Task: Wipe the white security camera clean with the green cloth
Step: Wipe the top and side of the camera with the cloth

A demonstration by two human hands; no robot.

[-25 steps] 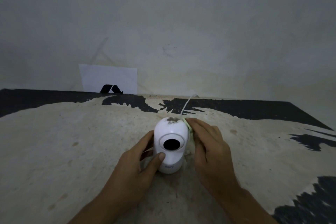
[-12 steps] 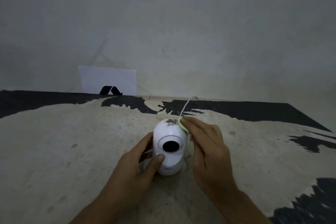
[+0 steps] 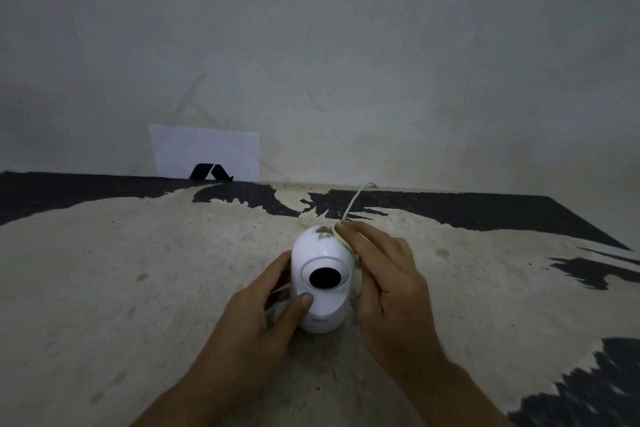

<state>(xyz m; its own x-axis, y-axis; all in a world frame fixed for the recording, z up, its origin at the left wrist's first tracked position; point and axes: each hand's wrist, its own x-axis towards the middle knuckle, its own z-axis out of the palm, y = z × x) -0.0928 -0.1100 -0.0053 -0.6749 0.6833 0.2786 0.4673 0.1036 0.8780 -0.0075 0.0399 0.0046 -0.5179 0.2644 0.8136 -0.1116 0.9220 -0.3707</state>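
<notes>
Two hands on white security camera (image 3: 322,274): left hand (image 3: 256,319) fingers gripping base, right hand (image 3: 388,284) fingers pressing green cloth (image 3: 343,241).

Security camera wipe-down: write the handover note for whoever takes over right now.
Left hand: wrapped around the white security camera, thumb on its front, holding it upright on the worn table.
Right hand: presses the green cloth against the camera's right side; only a thin edge of cloth shows.
Done: cannot tell how much has been wiped.
Left: the dark grime on the top is not yet wiped. The white cable runs off behind.
</notes>
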